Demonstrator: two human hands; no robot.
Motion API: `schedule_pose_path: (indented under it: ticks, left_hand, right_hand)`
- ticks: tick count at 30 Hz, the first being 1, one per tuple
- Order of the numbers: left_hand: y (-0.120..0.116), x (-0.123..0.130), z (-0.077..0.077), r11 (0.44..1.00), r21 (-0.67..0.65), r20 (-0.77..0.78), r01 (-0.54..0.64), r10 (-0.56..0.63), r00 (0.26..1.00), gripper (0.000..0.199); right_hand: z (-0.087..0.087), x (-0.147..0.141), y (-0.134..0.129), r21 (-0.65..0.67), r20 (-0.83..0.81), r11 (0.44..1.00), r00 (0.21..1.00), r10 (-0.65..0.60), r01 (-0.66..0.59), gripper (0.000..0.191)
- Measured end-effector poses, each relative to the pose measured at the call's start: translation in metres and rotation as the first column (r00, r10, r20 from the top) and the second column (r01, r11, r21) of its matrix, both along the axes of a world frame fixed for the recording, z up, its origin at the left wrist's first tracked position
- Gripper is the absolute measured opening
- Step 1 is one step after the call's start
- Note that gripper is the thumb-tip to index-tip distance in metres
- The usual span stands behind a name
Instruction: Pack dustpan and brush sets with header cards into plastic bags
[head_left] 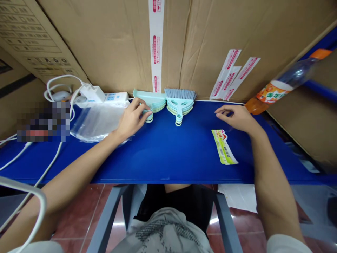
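Observation:
My left hand (133,116) is closed at the handle of a stack of pale green toy dustpans (154,99), its thumb and fingers bent around the top one. Just right of it lies a stack of small hand brushes (179,105), grey bristles toward the cardboard, ring-ended handles toward me. My right hand (235,117) hovers at the right, fingers curled and tips drawn together, with nothing visible in them. Below it a yellow-green printed card (224,147) rests on the blue table.
Clear plastic bags (101,121) lie left of my left hand, before a white power strip (116,97) with cables. An orange-capped drink bottle (276,90) leans at the right. Tall cardboard (118,42) walls the back. The blue tabletop (163,158) ends above my lap.

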State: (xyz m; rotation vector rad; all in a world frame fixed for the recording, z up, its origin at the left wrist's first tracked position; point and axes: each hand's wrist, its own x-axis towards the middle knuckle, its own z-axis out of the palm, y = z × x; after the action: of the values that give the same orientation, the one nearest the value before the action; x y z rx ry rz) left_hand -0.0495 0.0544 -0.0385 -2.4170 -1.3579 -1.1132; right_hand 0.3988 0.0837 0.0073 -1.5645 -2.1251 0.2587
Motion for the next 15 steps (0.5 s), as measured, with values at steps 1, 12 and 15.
schedule_pose_path:
  ticks: [1, 12, 15]
  left_hand:
    - [-0.001, 0.001, 0.000, 1.000, -0.006, 0.001, 0.000, 0.000, 1.000, 0.032]
    - [-0.010, 0.008, 0.009, 0.988, 0.051, 0.089, -0.148, 0.143, 0.986, 0.039]
    - [-0.011, 0.009, 0.010, 0.984, 0.092, 0.119, -0.156, 0.145, 0.982, 0.039]
  right_hand:
    - [0.000, 0.005, 0.001, -0.054, 0.020, 0.999, 1.000, 0.004, -0.003, 0.016]
    - [0.003, 0.023, -0.001, -0.425, 0.220, 0.904, 0.974, 0.047, 0.053, 0.044]
    - [0.007, 0.026, -0.005, -0.557, 0.172, 0.831, 0.978, 0.122, -0.006, 0.063]
